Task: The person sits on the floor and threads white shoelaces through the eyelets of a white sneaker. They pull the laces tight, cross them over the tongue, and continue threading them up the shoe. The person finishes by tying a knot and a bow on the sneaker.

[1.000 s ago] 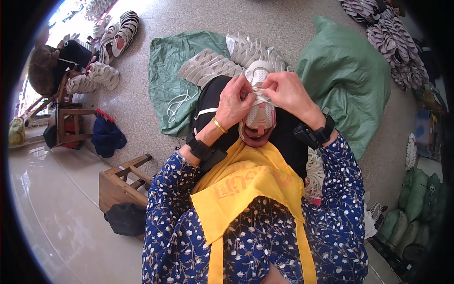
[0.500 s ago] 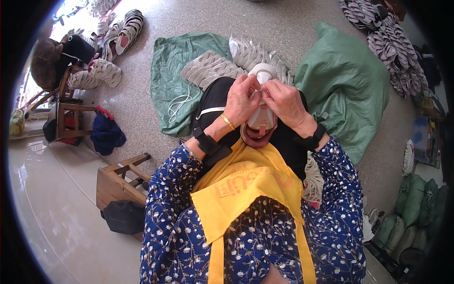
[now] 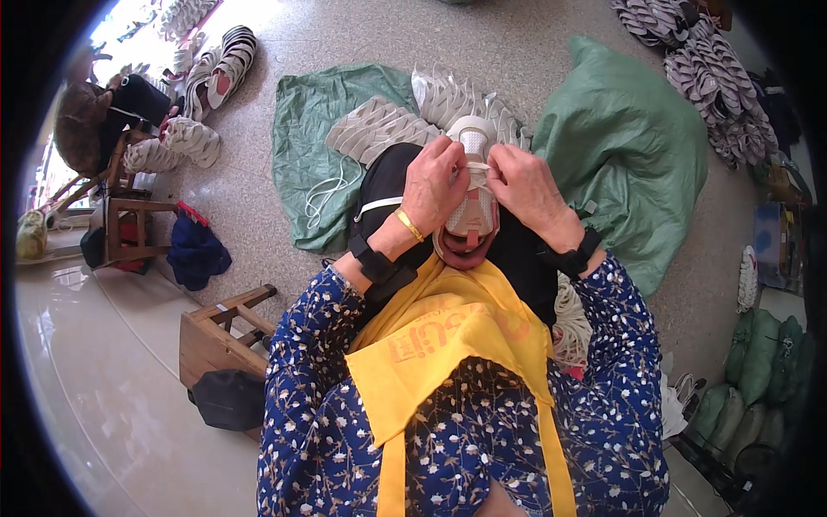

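A white and pinkish shoe (image 3: 469, 224) lies between my knees, its light toe pointing away from me and its reddish opening toward me. A pale shoelace (image 3: 479, 165) runs across its front between my hands. My left hand (image 3: 437, 183) is closed on the lace at the left side of the shoe. At the right side my right hand (image 3: 527, 188) pinches the lace too. The fingertips are partly hidden. Beyond the shoe lie rows of stacked pale shoe uppers (image 3: 379, 129) on a green sheet (image 3: 301, 112).
A bundle of white laces (image 3: 332, 191) lies on the sheet at left. On the right bulges a green sack (image 3: 620, 155). Wooden stools (image 3: 215, 340) stand at left, one near a seated person (image 3: 79, 129). More uppers (image 3: 719, 95) are piled far right.
My hands have moved apart, drawing the lace out across the shoe. More of the shoe's front shows between them now.
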Tool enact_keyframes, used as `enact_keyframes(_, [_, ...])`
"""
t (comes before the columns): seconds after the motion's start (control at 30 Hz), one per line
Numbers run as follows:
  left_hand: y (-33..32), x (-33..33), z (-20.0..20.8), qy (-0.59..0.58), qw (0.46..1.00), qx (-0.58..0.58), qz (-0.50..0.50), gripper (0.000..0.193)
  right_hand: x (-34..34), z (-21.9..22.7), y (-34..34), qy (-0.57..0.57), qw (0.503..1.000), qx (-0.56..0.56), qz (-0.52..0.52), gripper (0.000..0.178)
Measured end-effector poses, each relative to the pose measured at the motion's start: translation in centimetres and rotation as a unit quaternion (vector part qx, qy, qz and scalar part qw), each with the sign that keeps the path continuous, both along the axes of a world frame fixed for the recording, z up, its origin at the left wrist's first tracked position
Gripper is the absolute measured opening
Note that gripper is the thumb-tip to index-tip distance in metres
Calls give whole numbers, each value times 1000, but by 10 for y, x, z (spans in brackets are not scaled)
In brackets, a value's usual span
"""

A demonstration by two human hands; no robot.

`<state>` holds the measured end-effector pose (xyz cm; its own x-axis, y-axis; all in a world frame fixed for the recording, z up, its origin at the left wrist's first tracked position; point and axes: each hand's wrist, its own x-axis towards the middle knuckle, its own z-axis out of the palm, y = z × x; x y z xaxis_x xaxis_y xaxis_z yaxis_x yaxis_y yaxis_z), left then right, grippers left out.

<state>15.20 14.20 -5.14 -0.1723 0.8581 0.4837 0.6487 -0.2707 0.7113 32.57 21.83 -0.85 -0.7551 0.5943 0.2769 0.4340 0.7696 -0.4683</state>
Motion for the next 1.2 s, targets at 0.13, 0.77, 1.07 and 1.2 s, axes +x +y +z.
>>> enact_keyframes(0.13, [1,1,3,25,1000,13,-1,12,0,3,-3,38,999,-27,-4,14])
enact_keyframes(0.77, [-18,-3,7,1,998,-59,-10,15,12,-13,16,109,899,-424,23,7])
enact_keyframes(1.07, [-27,-15,18,-91,977,-173,-83,24,12,3,6,33,975,-219,27,20])
enact_keyframes(1.2, [-25,-26,2,-302,913,-250,-113,20,8,6,0,43,975,-217,14,24])
